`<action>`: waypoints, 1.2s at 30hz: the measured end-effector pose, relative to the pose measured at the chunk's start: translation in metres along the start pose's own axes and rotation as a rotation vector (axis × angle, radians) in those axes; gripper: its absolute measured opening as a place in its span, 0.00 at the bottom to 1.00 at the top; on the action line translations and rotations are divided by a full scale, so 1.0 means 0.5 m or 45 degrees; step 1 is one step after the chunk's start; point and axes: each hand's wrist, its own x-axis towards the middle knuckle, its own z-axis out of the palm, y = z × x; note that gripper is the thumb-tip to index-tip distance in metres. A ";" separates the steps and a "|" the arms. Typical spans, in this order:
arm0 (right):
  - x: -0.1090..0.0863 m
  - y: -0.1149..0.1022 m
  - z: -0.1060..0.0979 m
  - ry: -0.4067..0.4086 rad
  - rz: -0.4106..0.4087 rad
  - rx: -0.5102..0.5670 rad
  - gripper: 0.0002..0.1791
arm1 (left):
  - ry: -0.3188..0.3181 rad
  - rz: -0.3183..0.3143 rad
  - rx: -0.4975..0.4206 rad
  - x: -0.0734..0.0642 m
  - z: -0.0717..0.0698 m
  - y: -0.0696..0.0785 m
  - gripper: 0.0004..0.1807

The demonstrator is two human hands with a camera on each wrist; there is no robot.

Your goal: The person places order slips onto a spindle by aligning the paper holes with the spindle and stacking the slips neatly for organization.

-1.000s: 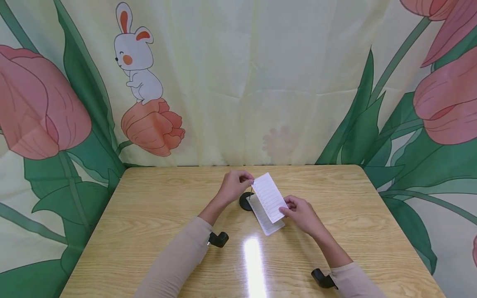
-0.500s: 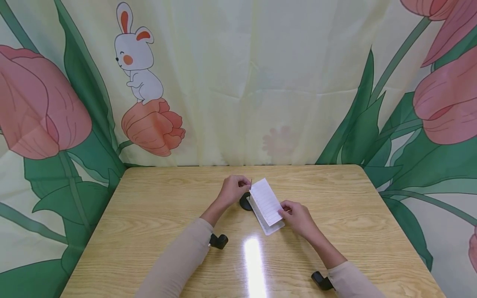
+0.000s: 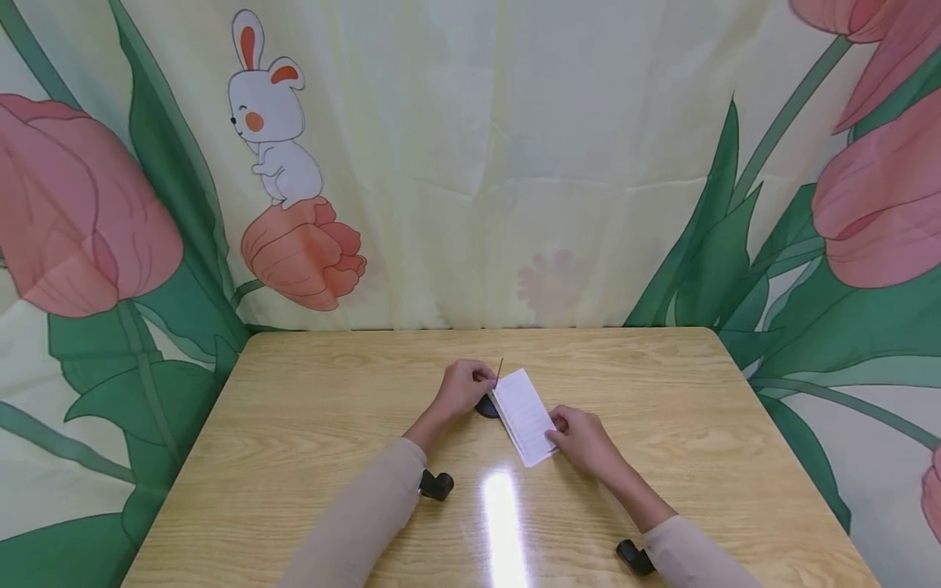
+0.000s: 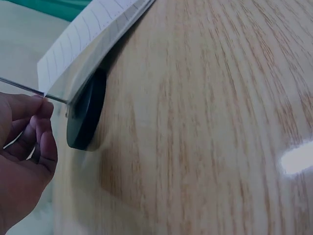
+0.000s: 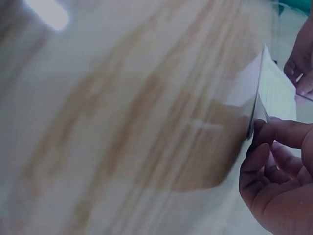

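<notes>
A paper spike stands near the middle of the table, with a round black base (image 4: 88, 115) and a thin upright metal rod (image 3: 500, 371). A white lined paper sheet (image 3: 524, 412) has its upper left corner at the rod, which appears to pass through it in the left wrist view. My left hand (image 3: 463, 386) pinches that corner beside the rod. At the sheet's lower right edge, my right hand (image 3: 583, 441) pinches the paper between thumb and finger. Under it lies more paper (image 4: 80, 88) on the base, mostly hidden in the head view.
The wooden table (image 3: 309, 408) extends around the spike, with a bright light reflection (image 3: 504, 523) in front. A curtain (image 3: 559, 163) printed with tulips and a rabbit hangs behind the far edge. Black wrist cameras (image 3: 437, 486) sit by both sleeves.
Both hands have moved down, lowering the sheet along the rod onto the paper beneath. More of the rod's tip now shows above the sheet, and the gap between the papers has narrowed.
</notes>
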 end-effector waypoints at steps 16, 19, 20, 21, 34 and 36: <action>0.002 0.001 0.001 -0.040 0.007 -0.121 0.16 | 0.020 -0.092 0.023 -0.005 0.025 -0.010 0.04; 0.000 -0.001 0.001 -0.048 0.008 -0.127 0.16 | 0.025 -0.106 0.029 -0.006 0.024 -0.006 0.04; 0.000 -0.003 0.001 -0.051 0.007 -0.127 0.16 | 0.027 -0.114 0.033 -0.006 0.023 -0.005 0.04; -0.001 -0.004 0.002 -0.054 0.005 -0.126 0.16 | 0.029 -0.124 0.038 -0.007 0.022 -0.005 0.05; 0.000 -0.014 -0.003 -0.098 -0.006 -0.200 0.16 | 0.022 -0.102 0.127 -0.005 0.008 -0.003 0.05; -0.001 -0.014 -0.009 -0.101 -0.011 -0.235 0.16 | 0.013 -0.088 0.148 -0.007 0.004 -0.001 0.06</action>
